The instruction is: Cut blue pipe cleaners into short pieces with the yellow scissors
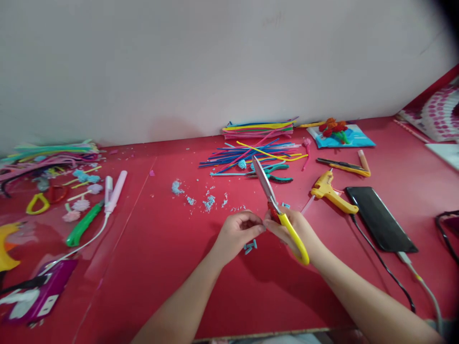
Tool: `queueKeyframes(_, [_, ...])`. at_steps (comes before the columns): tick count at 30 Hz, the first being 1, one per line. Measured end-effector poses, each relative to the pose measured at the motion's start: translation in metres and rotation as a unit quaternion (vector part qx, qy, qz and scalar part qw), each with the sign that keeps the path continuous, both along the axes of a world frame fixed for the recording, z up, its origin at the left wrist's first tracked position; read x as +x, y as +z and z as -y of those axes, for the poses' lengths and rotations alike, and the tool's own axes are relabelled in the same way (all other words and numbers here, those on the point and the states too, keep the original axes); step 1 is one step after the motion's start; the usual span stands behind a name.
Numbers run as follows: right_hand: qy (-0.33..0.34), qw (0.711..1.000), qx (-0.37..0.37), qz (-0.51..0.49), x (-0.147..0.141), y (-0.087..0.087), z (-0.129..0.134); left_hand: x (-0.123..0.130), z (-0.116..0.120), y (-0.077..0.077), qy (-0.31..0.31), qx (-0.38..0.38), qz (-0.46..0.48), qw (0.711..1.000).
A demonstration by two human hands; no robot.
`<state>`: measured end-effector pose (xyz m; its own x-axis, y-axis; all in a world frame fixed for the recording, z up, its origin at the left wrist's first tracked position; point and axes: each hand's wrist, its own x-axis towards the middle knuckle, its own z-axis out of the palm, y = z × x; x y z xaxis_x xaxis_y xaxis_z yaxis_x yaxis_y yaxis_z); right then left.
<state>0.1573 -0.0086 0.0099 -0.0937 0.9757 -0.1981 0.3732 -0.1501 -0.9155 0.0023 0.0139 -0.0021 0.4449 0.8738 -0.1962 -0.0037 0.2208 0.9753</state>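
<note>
My right hand (290, 227) is closed around a pair of scissors (294, 237) with red and yellow handles. Its blades point up and away from me, one lying over the other. The fingertips of my left hand (238, 234) are pinched together and meet those of my right hand; whatever is between them is too small to make out. Just below the fingers, several short light-blue pieces (250, 246) lie on the red table (161, 286). Blue fluffy clippings (209, 203) are scattered to the left of my hands.
Pipe cleaners (247, 153) and green-handled pliers (278, 179) lie beyond the hands. To the right are a yellow glue gun (332, 191), a black phone (380, 217) with a cable, and tweezers (339, 164). A pink heating wand (116, 191) and green cutter (84, 225) lie left.
</note>
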Motion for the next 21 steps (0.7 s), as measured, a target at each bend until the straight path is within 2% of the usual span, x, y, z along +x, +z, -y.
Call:
queueKeyframes(4, [0.004, 0.999, 0.02, 0.027, 0.0, 0.0, 0.0, 0.001, 0.002, -0.002, -0.019, 0.003, -0.014, 1.0])
queueKeyframes(6, [0.014, 0.996, 0.046, 0.069, 0.002, -0.001, -0.001, 0.001, 0.002, -0.002, -0.002, 0.005, -0.014, 1.0])
queueKeyframes(8, [0.017, 0.983, 0.082, 0.161, 0.005, -0.002, -0.001, 0.0, 0.0, -0.003, 0.046, -0.003, 0.001, 0.999])
queueKeyframes(11, [0.018, 0.94, 0.121, 0.319, 0.008, -0.005, -0.001, -0.004, -0.006, -0.004, 0.159, -0.023, 0.06, 0.985])
queueKeyframes(14, [0.041, 0.911, 0.132, 0.389, 0.007, -0.009, 0.0, -0.007, -0.011, -0.006, 0.252, -0.037, 0.119, 0.96])
queueKeyframes(16, [0.059, 0.901, 0.127, 0.41, 0.005, -0.012, 0.002, -0.01, -0.014, -0.007, 0.278, -0.036, 0.135, 0.95])
queueKeyframes(21, [0.088, 0.884, 0.114, 0.445, 0.002, -0.02, 0.003, -0.012, -0.016, -0.006, 0.294, -0.023, 0.158, 0.943])
